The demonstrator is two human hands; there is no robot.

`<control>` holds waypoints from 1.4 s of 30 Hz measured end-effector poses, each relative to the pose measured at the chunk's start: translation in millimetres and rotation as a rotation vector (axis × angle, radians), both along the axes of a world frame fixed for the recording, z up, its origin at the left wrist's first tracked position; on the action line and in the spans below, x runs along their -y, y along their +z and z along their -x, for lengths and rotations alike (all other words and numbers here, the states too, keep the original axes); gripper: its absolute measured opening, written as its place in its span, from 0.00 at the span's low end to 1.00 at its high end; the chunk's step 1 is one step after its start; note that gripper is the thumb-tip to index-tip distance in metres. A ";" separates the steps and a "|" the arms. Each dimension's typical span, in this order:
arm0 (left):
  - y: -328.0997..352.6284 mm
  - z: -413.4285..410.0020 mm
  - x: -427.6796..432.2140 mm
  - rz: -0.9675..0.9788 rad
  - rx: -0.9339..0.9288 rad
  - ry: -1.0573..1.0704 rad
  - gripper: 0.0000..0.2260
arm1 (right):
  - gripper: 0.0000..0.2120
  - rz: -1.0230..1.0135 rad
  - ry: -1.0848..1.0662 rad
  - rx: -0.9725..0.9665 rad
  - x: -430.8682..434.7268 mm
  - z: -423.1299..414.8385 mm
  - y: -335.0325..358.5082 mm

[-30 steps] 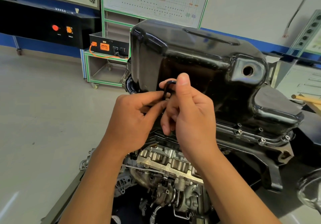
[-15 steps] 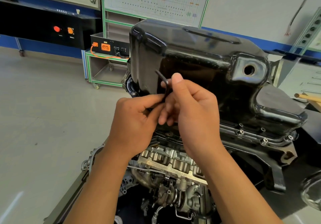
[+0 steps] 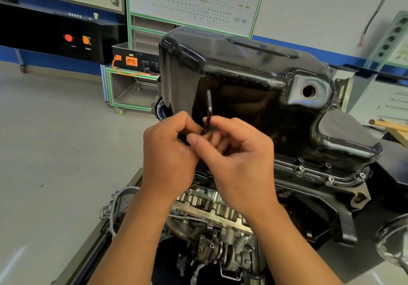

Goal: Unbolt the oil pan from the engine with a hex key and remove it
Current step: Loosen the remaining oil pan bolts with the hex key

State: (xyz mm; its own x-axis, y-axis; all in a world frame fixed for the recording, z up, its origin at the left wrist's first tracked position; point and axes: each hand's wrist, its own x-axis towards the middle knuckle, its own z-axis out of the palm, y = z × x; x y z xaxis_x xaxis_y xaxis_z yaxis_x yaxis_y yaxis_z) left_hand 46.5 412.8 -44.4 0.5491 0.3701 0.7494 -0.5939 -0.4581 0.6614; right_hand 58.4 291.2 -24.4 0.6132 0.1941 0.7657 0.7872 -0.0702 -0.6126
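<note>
The glossy black oil pan [image 3: 254, 81] sits on top of the upturned engine [image 3: 212, 216], with a round drain hole on its right side. Several bolts [image 3: 300, 169] show along the pan's flange at the right. A black hex key [image 3: 209, 112] stands upright in front of the pan's near side. My left hand [image 3: 167, 152] and my right hand [image 3: 238, 158] are both curled together around the key's lower part, just below the pan wall. The key's lower end is hidden by my fingers.
A green-framed cart [image 3: 130, 85] with a black box and orange connectors stands behind the engine at the left. Wiring diagram boards hang on the back wall. A wooden handle [image 3: 388, 125] lies at the right edge. Grey floor [image 3: 55, 152] spreads to the left.
The hex key's free arm has swung from leaning left to standing upright. My right thumb has come down and both hands have dropped slightly.
</note>
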 end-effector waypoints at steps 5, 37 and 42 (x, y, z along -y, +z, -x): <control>3.5 5.9 -4.1 -0.128 -0.048 -0.075 0.05 | 0.03 0.017 -0.065 0.081 3.2 -7.4 1.8; 6.7 2.1 -30.0 -0.191 -0.098 -0.185 0.09 | 0.05 0.128 -0.105 0.174 1.9 -14.6 5.0; 8.7 2.5 -27.2 -0.184 -0.116 -0.171 0.07 | 0.03 0.059 -0.097 0.166 -1.4 -14.2 5.0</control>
